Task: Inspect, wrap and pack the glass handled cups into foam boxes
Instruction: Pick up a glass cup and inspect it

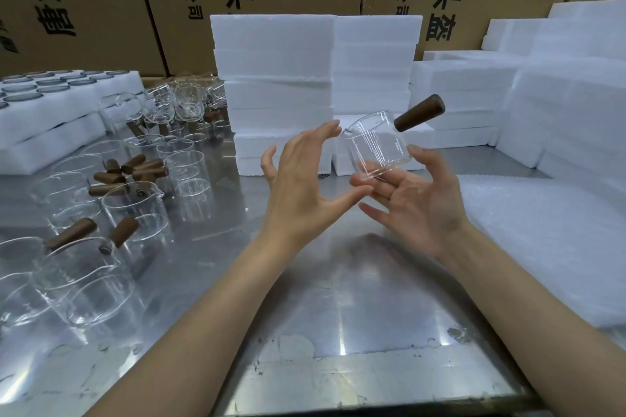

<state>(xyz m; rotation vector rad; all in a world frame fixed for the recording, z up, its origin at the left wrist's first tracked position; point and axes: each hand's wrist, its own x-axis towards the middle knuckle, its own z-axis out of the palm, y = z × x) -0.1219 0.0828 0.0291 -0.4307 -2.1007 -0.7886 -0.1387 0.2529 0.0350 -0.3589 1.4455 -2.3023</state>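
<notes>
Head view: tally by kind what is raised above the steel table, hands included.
Hands: 2 (left hand, right hand)
Glass cup with wooden handle: 1
Total: 3

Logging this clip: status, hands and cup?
Glass cup aloft, brown handle up-right. Right hand pinches its base; left hand open, fingertip at rim. Nothing in the way.

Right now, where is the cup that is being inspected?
In the head view, the cup is held above the table, right of centre, between the left hand and right hand, before the foam boxes.
</notes>
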